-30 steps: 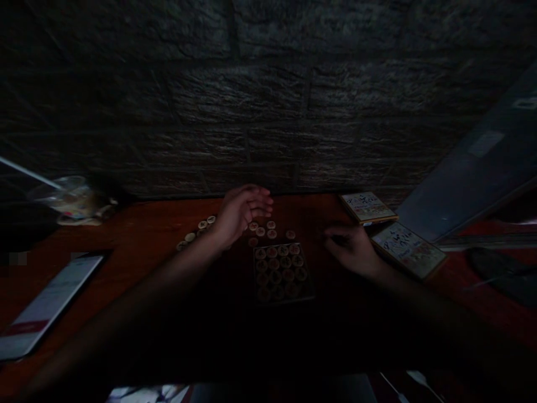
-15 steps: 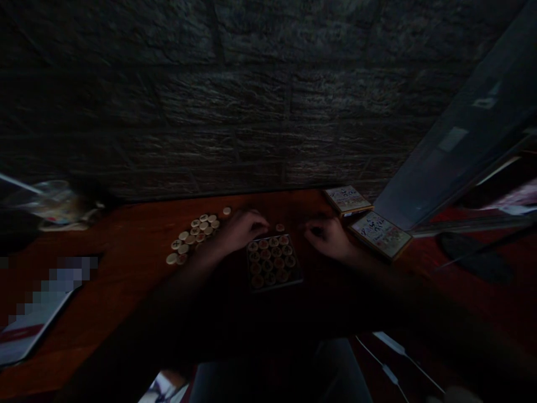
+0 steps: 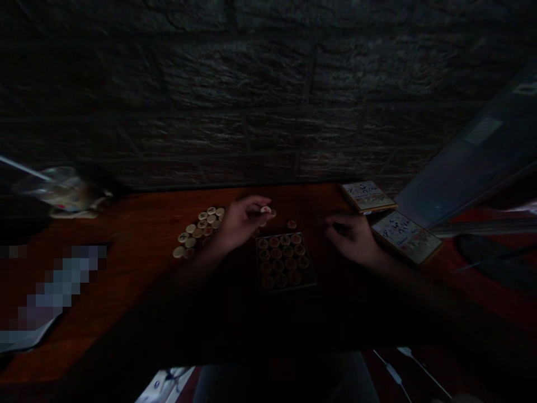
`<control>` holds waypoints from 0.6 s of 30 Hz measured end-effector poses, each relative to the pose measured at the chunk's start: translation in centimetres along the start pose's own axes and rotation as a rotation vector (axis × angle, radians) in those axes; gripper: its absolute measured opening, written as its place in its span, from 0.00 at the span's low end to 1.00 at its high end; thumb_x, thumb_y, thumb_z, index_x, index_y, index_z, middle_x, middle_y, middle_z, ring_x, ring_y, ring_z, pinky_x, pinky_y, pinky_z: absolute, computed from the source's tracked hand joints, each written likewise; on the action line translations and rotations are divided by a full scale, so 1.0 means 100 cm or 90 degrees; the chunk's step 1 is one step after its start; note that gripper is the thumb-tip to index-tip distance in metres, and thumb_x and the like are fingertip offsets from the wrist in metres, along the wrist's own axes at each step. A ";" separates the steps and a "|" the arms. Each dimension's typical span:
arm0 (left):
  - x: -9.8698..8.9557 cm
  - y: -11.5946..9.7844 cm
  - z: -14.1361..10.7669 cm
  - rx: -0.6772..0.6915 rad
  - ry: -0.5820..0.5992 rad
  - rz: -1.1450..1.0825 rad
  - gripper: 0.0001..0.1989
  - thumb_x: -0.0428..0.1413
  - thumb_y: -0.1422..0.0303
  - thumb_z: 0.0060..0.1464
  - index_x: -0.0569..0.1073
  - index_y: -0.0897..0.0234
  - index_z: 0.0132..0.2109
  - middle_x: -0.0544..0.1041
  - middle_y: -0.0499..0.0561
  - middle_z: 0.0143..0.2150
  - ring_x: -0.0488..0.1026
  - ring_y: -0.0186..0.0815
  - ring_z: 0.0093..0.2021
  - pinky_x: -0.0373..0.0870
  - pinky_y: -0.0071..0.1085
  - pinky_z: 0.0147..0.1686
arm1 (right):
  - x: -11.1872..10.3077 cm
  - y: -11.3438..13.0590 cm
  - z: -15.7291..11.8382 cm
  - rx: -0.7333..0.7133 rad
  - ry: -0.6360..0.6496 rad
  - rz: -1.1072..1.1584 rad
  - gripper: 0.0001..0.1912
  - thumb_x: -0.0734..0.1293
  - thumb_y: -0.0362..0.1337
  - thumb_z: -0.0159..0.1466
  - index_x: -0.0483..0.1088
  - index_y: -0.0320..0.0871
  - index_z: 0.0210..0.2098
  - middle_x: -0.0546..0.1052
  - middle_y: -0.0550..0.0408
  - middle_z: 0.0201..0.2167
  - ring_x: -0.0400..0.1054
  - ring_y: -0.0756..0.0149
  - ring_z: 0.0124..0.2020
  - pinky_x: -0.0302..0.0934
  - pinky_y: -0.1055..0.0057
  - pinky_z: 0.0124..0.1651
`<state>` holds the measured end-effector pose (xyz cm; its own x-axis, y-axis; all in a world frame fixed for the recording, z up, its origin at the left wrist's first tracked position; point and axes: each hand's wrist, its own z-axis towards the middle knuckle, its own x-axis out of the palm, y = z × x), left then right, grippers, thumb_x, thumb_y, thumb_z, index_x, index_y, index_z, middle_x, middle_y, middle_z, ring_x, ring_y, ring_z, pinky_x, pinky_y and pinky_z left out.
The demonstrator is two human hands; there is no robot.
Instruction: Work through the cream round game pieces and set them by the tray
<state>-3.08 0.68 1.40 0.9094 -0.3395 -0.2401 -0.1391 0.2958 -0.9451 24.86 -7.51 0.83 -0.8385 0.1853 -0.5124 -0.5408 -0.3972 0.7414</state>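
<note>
Between the thumb and fingertips of my left hand (image 3: 239,224) is a round piece (image 3: 265,209) with a red mark. Just below and right of that hand lies a square tray (image 3: 310,284), holding rows of round pieces with red or dark characters. A single piece (image 3: 291,224) rests on the table just beyond the tray. Right of the tray, my right hand (image 3: 350,235) has its fingers curled together; whether anything is between them is too dark to tell. A loose group of pieces (image 3: 197,232) lies left of my left hand, which partly covers it.
Two flat printed boxes (image 3: 369,196) (image 3: 406,236) lie at the right by the wall. A plastic cup with a straw (image 3: 62,190) stands at the far left of the wooden table (image 3: 126,268), with a partly pixelated flat item (image 3: 50,302) nearer. Cables hang at lower right.
A red-marked piece now shows in my left hand's fingers, which have turned up a little. My right hand's fingers are still curled. The view has shifted slightly.
</note>
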 end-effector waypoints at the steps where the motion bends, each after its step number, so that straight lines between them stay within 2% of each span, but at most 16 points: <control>1: 0.000 0.000 -0.001 -0.030 -0.014 -0.050 0.18 0.70 0.64 0.53 0.80 0.61 0.51 0.85 0.56 0.44 0.81 0.39 0.37 0.75 0.31 0.30 | 0.002 0.002 0.004 0.006 0.003 0.011 0.11 0.70 0.43 0.64 0.80 0.44 0.29 0.82 0.52 0.27 0.77 0.58 0.32 0.69 0.66 0.37; 3: -0.001 0.001 -0.002 -0.070 -0.025 -0.113 0.19 0.72 0.65 0.49 0.81 0.63 0.48 0.86 0.56 0.43 0.81 0.38 0.36 0.75 0.31 0.30 | 0.010 0.007 0.018 0.010 0.012 0.028 0.10 0.69 0.41 0.64 0.81 0.44 0.32 0.84 0.52 0.31 0.78 0.60 0.33 0.69 0.66 0.38; 6: -0.004 0.000 -0.003 -0.096 -0.024 -0.123 0.19 0.74 0.66 0.46 0.82 0.64 0.46 0.86 0.56 0.42 0.82 0.37 0.36 0.76 0.31 0.34 | 0.030 0.014 0.047 0.010 0.008 0.049 0.11 0.67 0.40 0.65 0.82 0.44 0.36 0.85 0.53 0.33 0.78 0.61 0.34 0.69 0.66 0.40; 10: -0.009 -0.001 -0.007 -0.116 -0.050 -0.119 0.20 0.76 0.67 0.42 0.83 0.65 0.43 0.86 0.55 0.40 0.83 0.38 0.37 0.78 0.32 0.37 | 0.067 0.013 0.077 0.011 -0.053 0.086 0.14 0.65 0.43 0.67 0.81 0.42 0.37 0.84 0.51 0.35 0.78 0.62 0.36 0.68 0.67 0.41; 14: -0.010 0.000 -0.007 -0.112 -0.074 -0.111 0.18 0.75 0.67 0.43 0.83 0.64 0.43 0.87 0.56 0.42 0.84 0.40 0.39 0.81 0.35 0.41 | 0.091 0.004 0.076 0.035 -0.099 0.125 0.14 0.65 0.43 0.68 0.80 0.43 0.38 0.84 0.51 0.35 0.78 0.60 0.38 0.70 0.66 0.43; 18: -0.006 0.007 -0.006 -0.055 -0.077 -0.113 0.17 0.75 0.65 0.46 0.83 0.63 0.43 0.87 0.55 0.41 0.85 0.41 0.39 0.82 0.37 0.43 | 0.093 0.006 0.058 0.072 -0.107 0.161 0.16 0.62 0.44 0.70 0.80 0.44 0.40 0.82 0.51 0.32 0.77 0.61 0.34 0.70 0.67 0.36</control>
<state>-3.99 0.57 0.73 0.9625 -0.2677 -0.0447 -0.0010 0.1613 -0.9869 16.39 -0.78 -0.93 -0.9414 0.2430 -0.2340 -0.3100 -0.3491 0.8843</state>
